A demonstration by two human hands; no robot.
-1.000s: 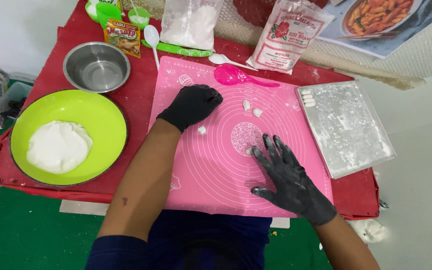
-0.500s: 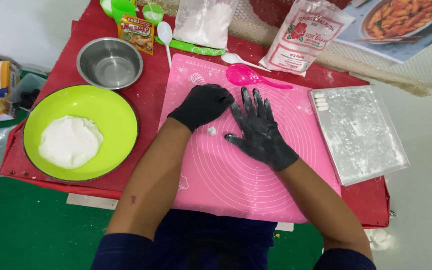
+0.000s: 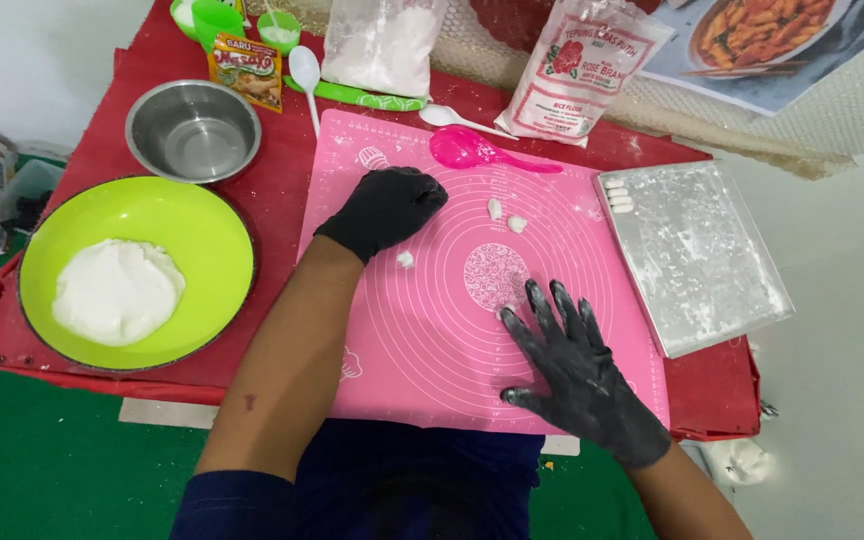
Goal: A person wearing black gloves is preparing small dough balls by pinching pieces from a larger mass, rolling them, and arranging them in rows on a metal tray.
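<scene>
Both hands wear black gloves (flour-dusted), forearms bare, dark blue sleeves above the elbows.

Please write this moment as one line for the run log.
left hand: closed, on pink silicone mat | right hand: flat, fingers spread on mat | dough pieces: between hands | green bowl: dough inside

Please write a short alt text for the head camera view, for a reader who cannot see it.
Two black-gloved hands rest on a pink silicone mat: the left hand curled near small dough pieces, the right hand flat with fingers spread. A green bowl of white dough sits left, a floured metal tray right.
</scene>
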